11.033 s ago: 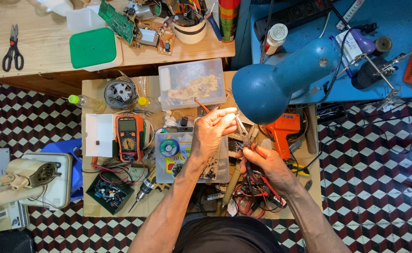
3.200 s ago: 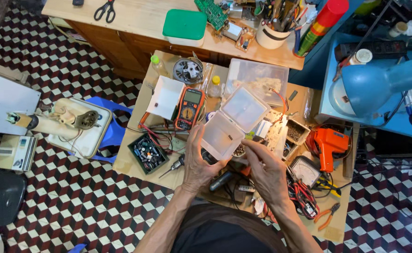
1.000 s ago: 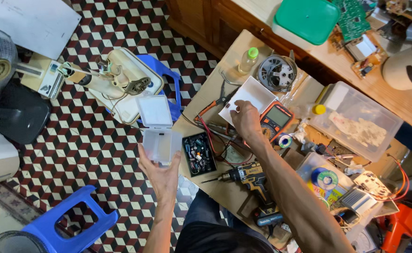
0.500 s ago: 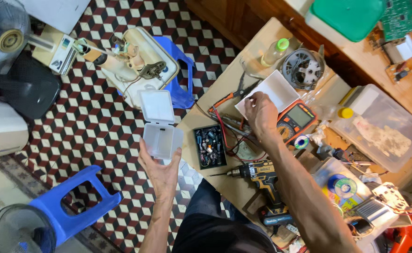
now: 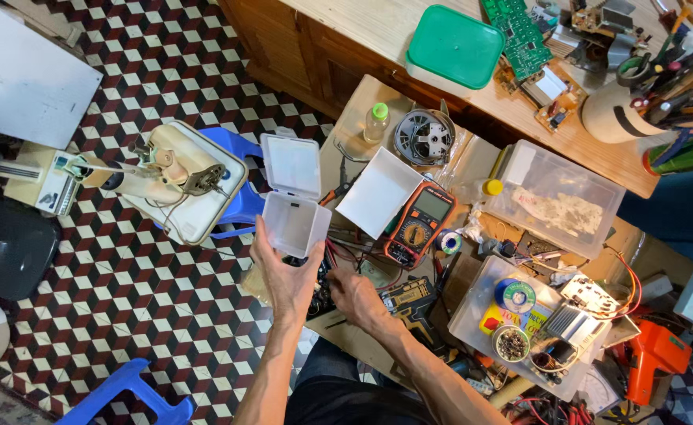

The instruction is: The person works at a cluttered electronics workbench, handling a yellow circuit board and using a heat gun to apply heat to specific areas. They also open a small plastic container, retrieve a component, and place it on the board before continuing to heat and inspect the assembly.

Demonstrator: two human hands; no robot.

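My left hand (image 5: 285, 275) holds up a small clear plastic box (image 5: 296, 225) by its base, its hinged lid (image 5: 290, 165) standing open. The box hangs over the left edge of the low wooden table (image 5: 356, 118). My right hand (image 5: 356, 295) is low on the table's near left part, fingers curled down among dark wires and a small black circuit board (image 5: 321, 293). Whether it grips anything is hidden. An orange multimeter (image 5: 419, 225) and a white square box (image 5: 378, 192) lie just beyond it.
On the table: a motor (image 5: 425, 135), a green-capped bottle (image 5: 376, 123), a clear tub (image 5: 555, 197), a solder spool (image 5: 515, 296), an orange drill (image 5: 654, 358). A green lid (image 5: 455, 46) lies on the far bench. A white appliance (image 5: 183, 179) sits on a blue stool; another stool (image 5: 134, 393) stands near.
My right hand has drawn back from the white box to the wires at the table's near left. My left hand has carried the open box closer to the table.
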